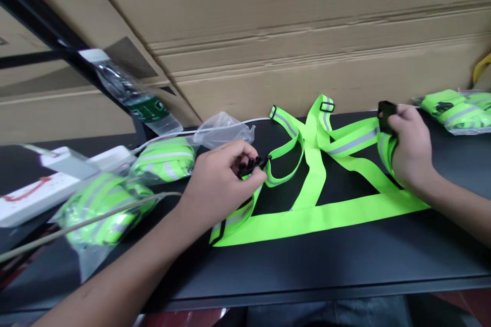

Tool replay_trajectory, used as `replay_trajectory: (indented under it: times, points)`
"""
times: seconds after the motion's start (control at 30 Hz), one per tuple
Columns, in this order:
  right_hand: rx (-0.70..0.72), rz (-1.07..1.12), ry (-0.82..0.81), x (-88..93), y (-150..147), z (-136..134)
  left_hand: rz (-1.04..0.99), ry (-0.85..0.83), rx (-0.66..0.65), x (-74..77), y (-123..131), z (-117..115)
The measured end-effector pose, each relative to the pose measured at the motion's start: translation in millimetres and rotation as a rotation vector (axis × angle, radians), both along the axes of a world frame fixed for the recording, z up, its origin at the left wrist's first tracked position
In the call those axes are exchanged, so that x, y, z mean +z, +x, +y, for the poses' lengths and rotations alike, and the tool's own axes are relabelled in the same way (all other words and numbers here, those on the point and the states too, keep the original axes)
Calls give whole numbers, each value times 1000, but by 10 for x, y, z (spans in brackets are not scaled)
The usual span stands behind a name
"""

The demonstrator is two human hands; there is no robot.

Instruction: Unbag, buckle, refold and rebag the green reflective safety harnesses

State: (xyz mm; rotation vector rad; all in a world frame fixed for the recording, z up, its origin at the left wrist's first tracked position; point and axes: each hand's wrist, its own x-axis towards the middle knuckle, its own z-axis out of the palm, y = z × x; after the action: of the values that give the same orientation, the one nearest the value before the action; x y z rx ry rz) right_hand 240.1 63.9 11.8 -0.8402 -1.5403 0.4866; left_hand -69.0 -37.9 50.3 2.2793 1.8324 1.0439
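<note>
A neon-green reflective harness (pixel 314 216) with grey stripes lies spread on the dark table, its straps crossing near the back. My left hand (pixel 226 179) is closed on a black buckle piece (pixel 253 165) with prongs, at the left end of the harness. On the right, my right hand (pixel 412 148) grips another black buckle piece (pixel 386 116) with a green strap looped beneath it. The two buckle pieces are well apart. Black strap sliders (pixel 327 107) show on the shoulder straps.
Bagged green harnesses (pixel 105 209) lie at the left, and more bagged ones (pixel 460 110) at the right. A plastic bottle (pixel 134 94) leans by a white power strip (pixel 69 184). A clear bag (pixel 222 130) and a cable lie near the cardboard (pixel 307 61) behind.
</note>
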Motion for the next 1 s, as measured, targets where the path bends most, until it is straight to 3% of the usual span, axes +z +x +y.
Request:
replay_trajectory:
  times: [0.1,0.17,0.3,0.4,0.63,1.0]
  points:
    - [24,-405,261,179,-58,-256,39,255,-140,-22,39,-44]
    - [159,-622,399,254,-91,-378,44,275,-326,-60,91,-80]
    - [499,-774,396,251,-143,-454,35,100,-688,-156,219,-132]
    - [672,-846,295,202,-178,-449,74,-62,-844,-200,276,-140]
    - [794,-979,144,191,-224,-463,176,-296,-811,-187,249,-118]
    - [790,-987,167,166,-203,-457,103,-218,-783,-222,240,-109]
